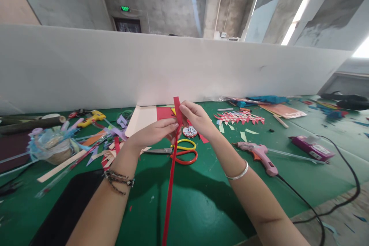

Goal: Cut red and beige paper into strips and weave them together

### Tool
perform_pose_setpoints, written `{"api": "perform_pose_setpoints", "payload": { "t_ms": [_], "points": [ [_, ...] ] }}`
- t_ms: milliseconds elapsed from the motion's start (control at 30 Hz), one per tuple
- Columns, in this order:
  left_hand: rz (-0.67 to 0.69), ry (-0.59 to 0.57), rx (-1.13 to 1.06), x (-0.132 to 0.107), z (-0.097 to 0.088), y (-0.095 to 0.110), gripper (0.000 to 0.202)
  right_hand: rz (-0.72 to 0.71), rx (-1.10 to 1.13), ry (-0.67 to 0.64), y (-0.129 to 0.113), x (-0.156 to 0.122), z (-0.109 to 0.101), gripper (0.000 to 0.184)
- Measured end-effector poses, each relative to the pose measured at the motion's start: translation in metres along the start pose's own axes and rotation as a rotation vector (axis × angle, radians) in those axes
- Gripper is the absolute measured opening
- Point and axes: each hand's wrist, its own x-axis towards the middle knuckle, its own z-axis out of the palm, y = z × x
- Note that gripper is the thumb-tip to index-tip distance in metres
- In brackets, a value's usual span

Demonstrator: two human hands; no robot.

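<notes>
A long red paper strip (170,184) runs from between my hands down toward the bottom of the view, raised above the green table (201,207). My left hand (155,132) pinches the strip from the left, its fingers closed on it. Just to the right, my right hand (196,117) pinches the strip's upper end, which sticks up above the fingers. Behind my hands, scissors (180,153) with yellow and red handles lie on the table, next to a small round beaded piece (190,132).
A pink glue gun (259,153) with a black cord lies to the right, near a purple box (311,148). A red-and-white woven paper piece (239,117) sits further back. Paper scraps, strips and a basket (54,150) crowd the left. A white partition (144,69) backs the table.
</notes>
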Motion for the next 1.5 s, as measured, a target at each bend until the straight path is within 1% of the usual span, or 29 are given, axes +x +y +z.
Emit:
{"api": "perform_pose_setpoints", "payload": {
  "t_ms": [133,233,400,567,667,733,867,1000,1100,1233,1333,1400,1500],
  "points": [
    [-0.002,0.005,0.008,-0.001,-0.001,0.001,0.023,-0.031,-0.028,-0.008,0.003,0.001,0.001,0.035],
    [0.004,0.025,0.057,0.0,-0.002,-0.001,0.024,-0.039,-0.043,0.016,0.004,0.001,0.002,0.037],
    [0.046,0.034,0.123,0.003,-0.002,-0.005,0.032,-0.006,-0.045,0.051,0.008,0.001,0.003,0.033],
    [0.069,0.059,0.192,0.005,0.002,-0.007,0.032,-0.013,-0.141,0.138,0.013,0.002,0.004,0.03],
    [0.052,0.081,0.243,0.006,0.003,-0.009,0.025,-0.002,-0.158,0.105,0.014,0.002,0.003,0.029],
    [0.044,0.08,0.262,0.006,0.002,-0.009,0.025,-0.001,-0.157,0.073,0.014,0.003,0.002,0.028],
    [0.056,0.024,0.245,0.003,-0.002,-0.008,0.029,0.01,-0.137,0.008,0.012,0.003,-0.003,0.026],
    [0.059,-0.013,0.245,-0.002,-0.004,-0.002,0.025,0.032,-0.048,-0.088,0.009,0.002,-0.008,0.021],
    [0.042,-0.028,0.191,-0.002,-0.003,0.0,0.02,0.037,-0.023,-0.125,0.009,0.002,-0.009,0.021],
    [0.002,-0.027,0.094,0.002,-0.003,-0.004,0.015,0.054,-0.031,-0.124,0.011,0.002,-0.007,0.021],
    [-0.018,0.046,0.149,0.005,-0.002,-0.009,0.015,0.058,-0.095,-0.107,0.013,0.002,-0.005,0.022],
    [-0.029,0.089,0.202,0.006,-0.001,-0.01,0.015,0.046,-0.184,-0.086,0.015,0.002,-0.005,0.022],
    [-0.054,0.099,0.242,0.006,0.001,-0.008,0.017,0.04,-0.295,-0.064,0.019,0.003,-0.006,0.023]
  ]
}}
